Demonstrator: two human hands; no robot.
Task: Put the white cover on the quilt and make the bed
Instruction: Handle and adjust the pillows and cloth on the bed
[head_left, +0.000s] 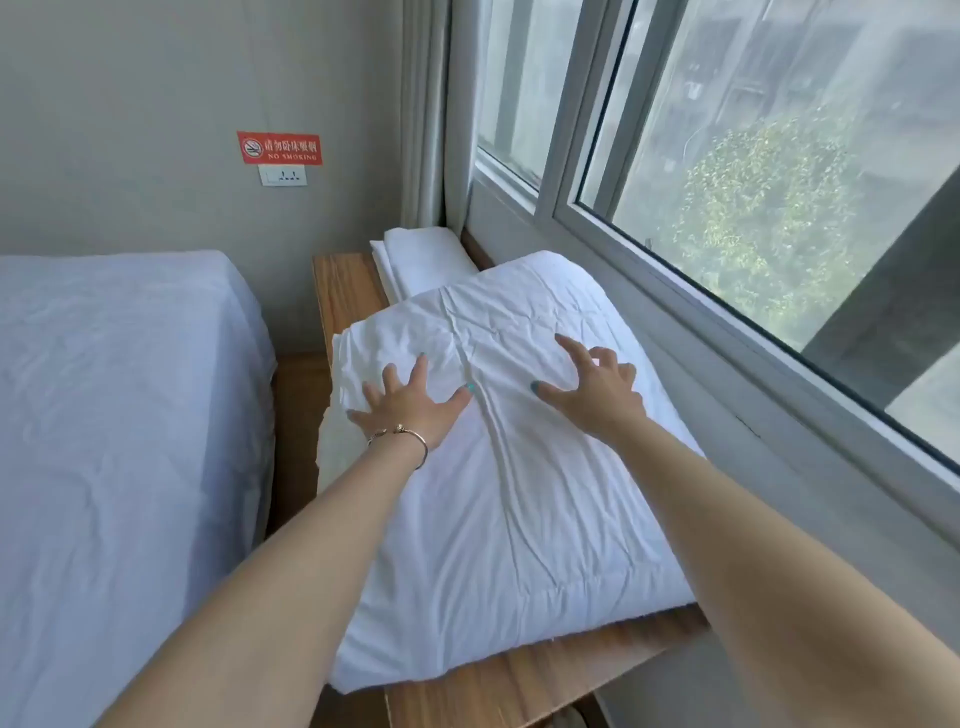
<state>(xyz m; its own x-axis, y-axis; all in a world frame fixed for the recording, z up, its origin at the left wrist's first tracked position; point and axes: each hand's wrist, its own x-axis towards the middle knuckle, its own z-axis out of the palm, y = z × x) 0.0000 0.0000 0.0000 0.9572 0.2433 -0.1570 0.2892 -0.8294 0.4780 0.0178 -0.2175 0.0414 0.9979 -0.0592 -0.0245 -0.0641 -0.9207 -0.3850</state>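
Nearest the camera, two bare forearms reach forward over the near edge of a wooden desk (545, 680) that runs along the wall under the window (753, 171). On this desk lies the folded white quilt (519, 519), stitched in lines and creased, its left edge overhanging the desk toward the bed (104, 441). The left hand (415, 402), with a thin bangle at the wrist, lies flat on the quilt's upper left area, fingers spread and straight, gripping nothing. The right hand (597, 387) is over the upper right area, fingers spread and slightly bent with the tips at the fabric; it holds nothing, and whether the palm bears on the cloth cannot be told. Beyond the quilt, at the far end of the desk and touching the quilt's far edge, sits a smaller folded white bundle (423, 257), probably the white cover, not yet unfolded. The bed, to the left, carries a plain sheet and stands apart from the desk across a strip of floor. On the far wall are a red no-smoking sign (279, 148) and a socket (283, 175). Judged step: taking up the folded quilt for transfer to the bed. Recommended procedure: slide each hand to an opposite side edge and grip under the whole stack of folds, not the top layer only, so the layers lift together. Keep the bundle level, since the overhanging left edge may slip off first.
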